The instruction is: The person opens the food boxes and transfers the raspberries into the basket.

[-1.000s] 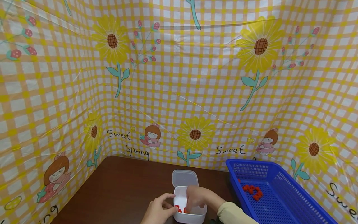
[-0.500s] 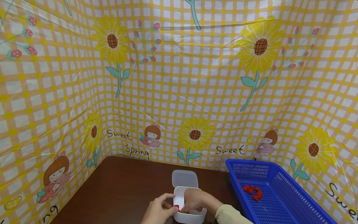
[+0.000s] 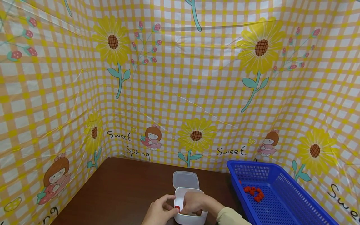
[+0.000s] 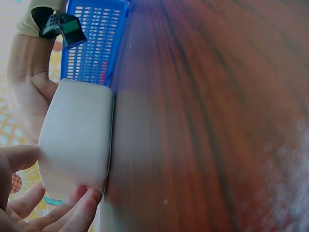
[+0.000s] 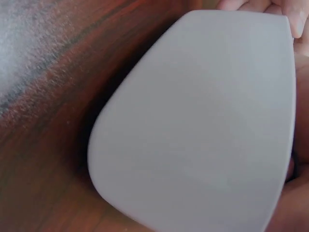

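A white plastic box (image 3: 191, 220) stands on the table with its translucent lid (image 3: 185, 180) folded back, away from me. My left hand (image 3: 159, 211) grips the box's left side, thumb at the near corner and index finger further along the rim. In the left wrist view, its fingers touch the outer wall of the box (image 4: 77, 130). My right hand (image 3: 194, 203) reaches down into the box, fingers bent, with the fingertips hidden. Beside them a small red piece (image 3: 177, 208) shows at the left wall. I cannot tell what the right fingers hold.
To the right stands a blue perforated basket (image 3: 284, 203) with several small red pieces (image 3: 259, 197) in it. The dark brown wooden table (image 3: 126, 187) extends left of the box. A checked sunflower-print cloth (image 3: 180, 93) surrounds it at the back and sides.
My right hand has moved a little left inside the box and covers the red piece that showed at its fingertips. The left hand stays in place on the box.
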